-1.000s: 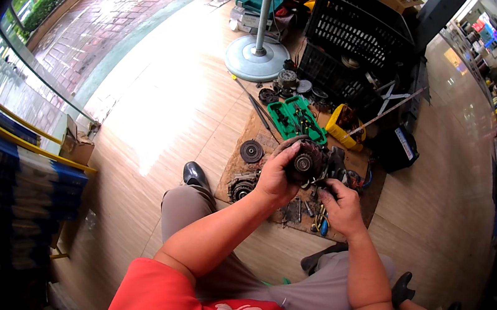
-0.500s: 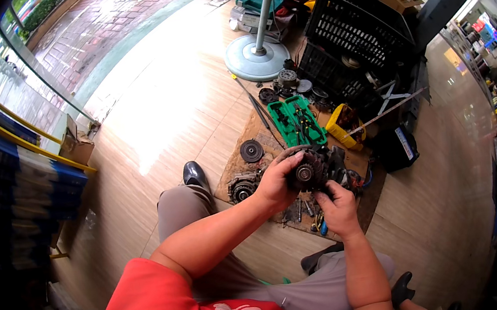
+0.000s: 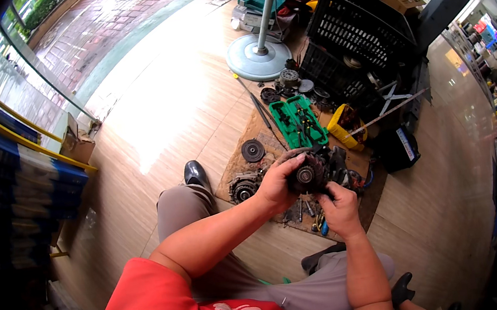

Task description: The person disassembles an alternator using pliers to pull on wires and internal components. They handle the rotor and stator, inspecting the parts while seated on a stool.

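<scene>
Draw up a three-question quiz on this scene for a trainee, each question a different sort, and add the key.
1. True or false: the green case on the floor mat lies open.

2. Multiple choice: what does the left hand hold?
A. The green case
B. A dark round part
C. The yellow container

3. Fill in the blank: seen in this view, the yellow container is to the ____ of the green case.

Key: 1. True. 2. B. 3. Right.
</scene>
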Demonstrator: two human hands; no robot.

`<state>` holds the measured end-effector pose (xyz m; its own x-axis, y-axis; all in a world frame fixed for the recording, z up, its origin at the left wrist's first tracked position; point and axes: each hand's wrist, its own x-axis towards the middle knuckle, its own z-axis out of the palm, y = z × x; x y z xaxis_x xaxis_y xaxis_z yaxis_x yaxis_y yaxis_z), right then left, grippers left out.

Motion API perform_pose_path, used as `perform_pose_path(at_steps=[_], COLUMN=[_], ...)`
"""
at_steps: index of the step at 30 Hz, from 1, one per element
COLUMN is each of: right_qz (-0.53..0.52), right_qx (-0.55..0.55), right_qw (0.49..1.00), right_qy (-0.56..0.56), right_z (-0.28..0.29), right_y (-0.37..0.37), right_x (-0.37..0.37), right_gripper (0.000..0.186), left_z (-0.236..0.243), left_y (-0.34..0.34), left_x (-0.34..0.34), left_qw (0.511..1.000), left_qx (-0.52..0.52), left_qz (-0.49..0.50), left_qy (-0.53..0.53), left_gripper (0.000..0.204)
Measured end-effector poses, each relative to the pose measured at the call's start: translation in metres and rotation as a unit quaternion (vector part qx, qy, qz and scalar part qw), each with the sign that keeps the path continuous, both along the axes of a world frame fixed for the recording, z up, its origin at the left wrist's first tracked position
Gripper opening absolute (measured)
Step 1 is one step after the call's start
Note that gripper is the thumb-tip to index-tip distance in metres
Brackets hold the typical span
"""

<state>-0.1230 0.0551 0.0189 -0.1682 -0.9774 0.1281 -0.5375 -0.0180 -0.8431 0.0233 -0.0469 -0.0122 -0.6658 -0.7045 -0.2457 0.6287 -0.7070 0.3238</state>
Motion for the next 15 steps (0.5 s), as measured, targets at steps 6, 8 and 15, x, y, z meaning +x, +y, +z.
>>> perform_pose_path(at_steps=[6,8,15], right_qz=[-0.014,-0.026,-0.035], right_qx=[-0.025,-0.022,-0.008], right_qw=[0.998,0.998,0.998], right_qy=[0.058,0.056,0.044], right_z=[-0.0059,-0.0052,-0.0046], right_y=[-0.0009,-0.0004,0.0012], right_x=[-0.0031,-0.0045,-0.0052], right_gripper=[0.012,0.012,0.014], left_z=[0.0011,0.0010,-0.0086], left_y=[0.0013,0.0010,-0.0007], left_x=[0.0019,0.0017,0.0005], left_qw=[1.000,1.000,0.999], left_qx=[0.002,0.003,-0.011], left_qz=[-0.011,-0.014,-0.026], left_qy=[0.026,0.028,0.039], left_gripper=[0.034,0.034,0.033])
